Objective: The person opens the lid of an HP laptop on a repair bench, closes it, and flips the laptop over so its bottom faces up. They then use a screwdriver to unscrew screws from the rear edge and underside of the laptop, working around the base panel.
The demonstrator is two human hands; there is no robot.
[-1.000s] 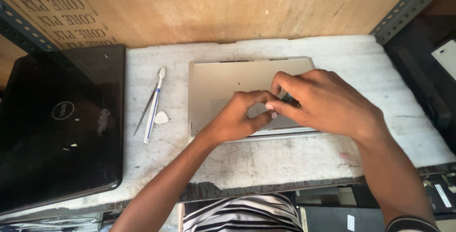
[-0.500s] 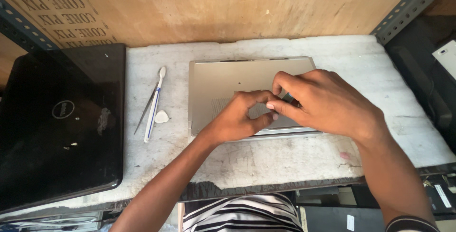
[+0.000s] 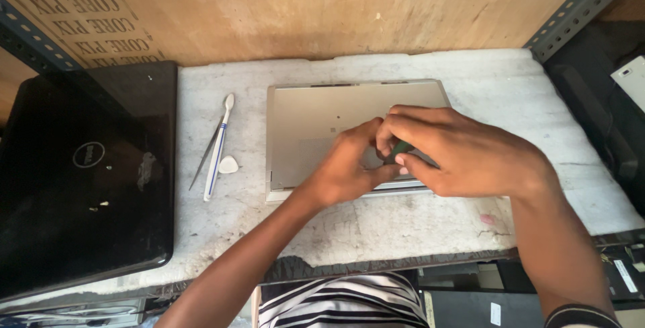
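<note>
Wooden board (image 3: 322, 6) stands as the back wall, with a dark slotted metal rail (image 3: 571, 12) running diagonally at upper right.

White, scuffed counter (image 3: 403, 227) carries everything.

Black laptop (image 3: 80, 173), lid shut, lies at the left end and overhangs the counter's left and front edges.

Silver laptop (image 3: 322, 120) lies flat mid-counter, closed, plain face up, long side parallel to the counter's front edge. Well apart from the black laptop, with small tools between them.

Right hand (image 3: 463, 153) comes in from lower right and sits over the silver laptop's right front part. Fingers are curled and pinch a small dark green tool (image 3: 402, 148), thumb under, fingertips on top. Only a sliver of the tool shows, so its type cannot be told.

Left hand (image 3: 349, 167) comes in from lower left and rests on the silver laptop's front middle, touching the right hand's fingertips. Fingers are bent toward the same spot. Whether it grips the tool or only steadies it cannot be told.

White plastic pry stick (image 3: 219, 147) with a blue stripe lies left of the silver laptop, rounded end toward the wall. Thin metal tweezers (image 3: 203, 160) lie just beside it, crossing at a slight angle.

Small white pick (image 3: 228, 165) lies just right of the stick, between it and the silver laptop.

Pink speck (image 3: 487, 219) sits on the counter below the right wrist.
</note>
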